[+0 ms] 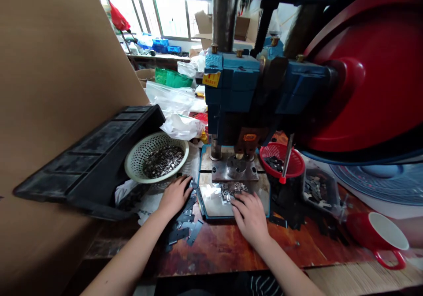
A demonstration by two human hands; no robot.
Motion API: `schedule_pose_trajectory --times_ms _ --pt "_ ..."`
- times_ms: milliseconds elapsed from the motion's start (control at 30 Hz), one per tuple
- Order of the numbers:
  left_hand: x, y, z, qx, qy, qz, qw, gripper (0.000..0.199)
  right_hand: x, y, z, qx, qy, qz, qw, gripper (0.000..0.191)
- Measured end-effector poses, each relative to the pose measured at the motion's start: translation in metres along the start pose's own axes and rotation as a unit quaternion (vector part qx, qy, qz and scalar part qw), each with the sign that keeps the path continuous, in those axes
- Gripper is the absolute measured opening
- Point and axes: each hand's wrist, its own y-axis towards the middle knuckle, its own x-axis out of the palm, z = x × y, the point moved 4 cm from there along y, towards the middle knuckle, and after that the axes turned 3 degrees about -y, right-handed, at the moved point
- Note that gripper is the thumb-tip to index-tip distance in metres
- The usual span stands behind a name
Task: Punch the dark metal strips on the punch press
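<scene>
Dark grey strips (187, 219) lie loose on the reddish worktop (216, 249) in the head view, left of the blue press (233, 95). The left hand (174, 196) has its fingertips at the strips' far end; whether they pinch one, I cannot tell. The right hand (251, 216) lies over the press's base plate (214, 208), fingers slightly apart, beside small shiny pieces (237, 187); any grip there is unclear. A pale basket (135, 157) stands beyond the left hand.

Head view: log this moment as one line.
left hand: at dark strips | right hand: over press base, near metal bits
</scene>
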Motion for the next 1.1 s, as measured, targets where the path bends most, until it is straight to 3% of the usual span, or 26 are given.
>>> schedule_pose_trajectory --times_ms 200,300,400,500,567,667,767,867,967,1000,1067,1100 --pt "-0.007 -0.013 -0.007 -0.113 -0.117 -0.011 0.987 0.046 0.002 0.001 0.002 -0.002 0.003 0.024 1.0 0.019" --pt "-0.013 -0.009 -0.014 -0.151 -0.139 -0.024 0.978 0.035 -0.001 -0.001 0.006 0.009 0.035 0.054 0.998 0.02" --pt "-0.026 -0.012 -0.019 -0.173 -0.164 -0.021 0.971 0.029 -0.008 -0.003 0.009 0.021 0.077 0.074 0.994 0.02" --pt "-0.043 -0.023 -0.018 -0.198 -0.205 0.007 0.958 0.037 -0.016 -0.001 0.005 0.037 0.12 0.073 0.989 0.02" --pt "-0.05 -0.034 -0.011 -0.24 -0.321 0.029 0.916 0.044 -0.018 0.002 -0.004 0.049 0.173 0.048 0.983 0.021" --pt "-0.052 -0.05 0.013 -0.303 -0.528 0.044 0.793 0.049 -0.014 0.011 -0.021 0.094 0.278 -0.023 0.956 0.022" --pt "-0.054 -0.059 0.046 -0.321 -0.615 0.028 0.72 0.043 -0.005 0.02 -0.038 0.177 0.402 -0.09 0.894 0.027" --pt "-0.055 -0.063 0.073 -0.32 -0.655 0.002 0.685 0.041 0.004 0.022 -0.052 0.272 0.562 -0.155 0.766 0.039" --pt "-0.055 -0.063 0.091 -0.324 -0.666 -0.009 0.672 0.042 0.007 0.018 -0.061 0.356 0.686 -0.2 0.602 0.046" --pt "-0.055 -0.063 0.095 -0.323 -0.666 -0.009 0.672 0.043 0.005 0.016 -0.063 0.371 0.712 -0.207 0.559 0.045" --pt "-0.055 -0.062 0.103 -0.307 -0.667 -0.017 0.679 0.043 0.002 0.015 -0.063 0.38 0.743 -0.206 0.511 0.038" --pt "-0.055 -0.061 0.106 -0.291 -0.669 -0.025 0.684 0.042 0.0 0.015 -0.061 0.382 0.745 -0.194 0.511 0.035"
